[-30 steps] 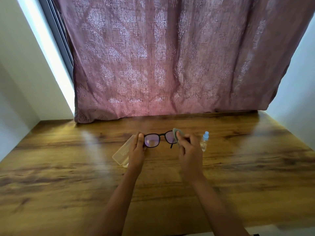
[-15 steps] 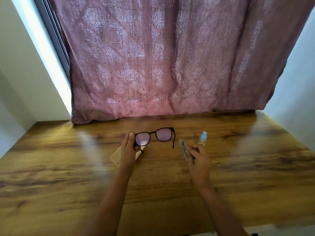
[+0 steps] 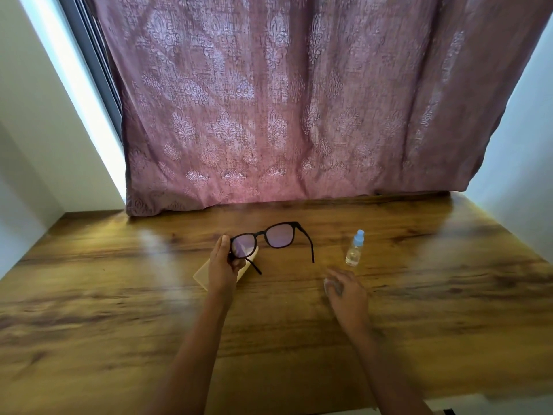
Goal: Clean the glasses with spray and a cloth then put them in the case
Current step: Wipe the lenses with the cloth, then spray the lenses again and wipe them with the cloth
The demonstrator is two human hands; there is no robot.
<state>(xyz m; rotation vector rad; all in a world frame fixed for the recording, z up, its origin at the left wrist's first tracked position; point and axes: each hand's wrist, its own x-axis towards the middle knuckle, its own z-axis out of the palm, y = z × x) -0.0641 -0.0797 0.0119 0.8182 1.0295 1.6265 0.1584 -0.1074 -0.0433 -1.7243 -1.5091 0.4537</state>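
A person's left hand (image 3: 222, 266) held a pair of black-framed glasses (image 3: 270, 239) above a wooden table (image 3: 419, 310), fingers closed on the frame's left corner beside the lens, both temples unfolded and hanging free. The right hand (image 3: 347, 290) was low over the table, well apart from the glasses, its fingers curled around what appeared to be the pale cleaning cloth (image 3: 330, 285); motion blur made it hard to tell whether the cloth was gripped or merely pressed to the wood. A small spray bottle (image 3: 355, 248) with a blue cap stood upright just beyond that hand, untouched. The translucent case (image 3: 203, 272) lay on the table beneath and behind the left hand, largely hidden by it, so whether its lid was open could not be made out. A patterned mauve curtain (image 3: 299, 100) hung behind.

Judging by the scene, the wiping stage looked finished or paused, with cloth and lenses parted. Folding the temples and laying the glasses in the case remained to be done.
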